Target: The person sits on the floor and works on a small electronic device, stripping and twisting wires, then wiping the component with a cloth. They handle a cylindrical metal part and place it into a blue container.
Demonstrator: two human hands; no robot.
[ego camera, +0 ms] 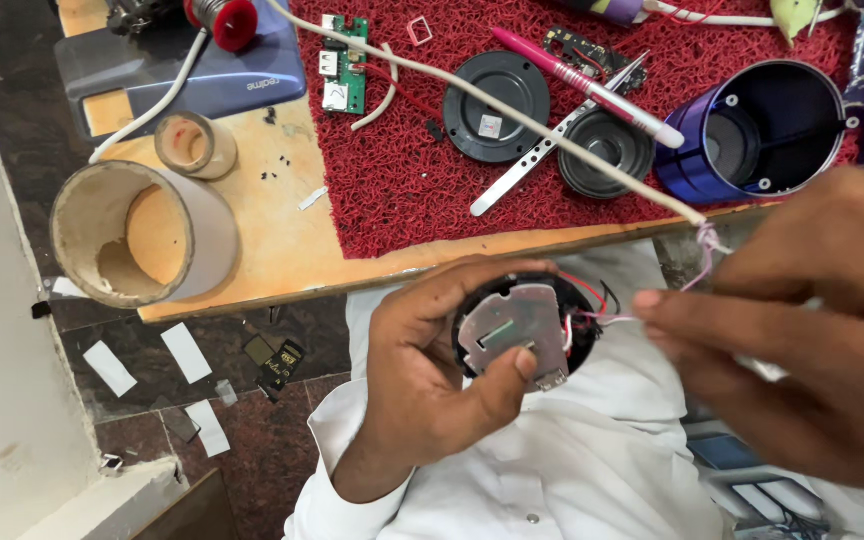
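Cupped over the lap, a round black speaker module [522, 335] is clasped in the left hand [432, 385], while its thin wires [602, 318], running rightward, are pinched by the nearer right hand [812, 320].

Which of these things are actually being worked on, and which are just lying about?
In hand:
round black part in the left hand
thin wires by the right hand

Lying about:
blue can
pink pen
tweezers
green circuit board
cardboard tube
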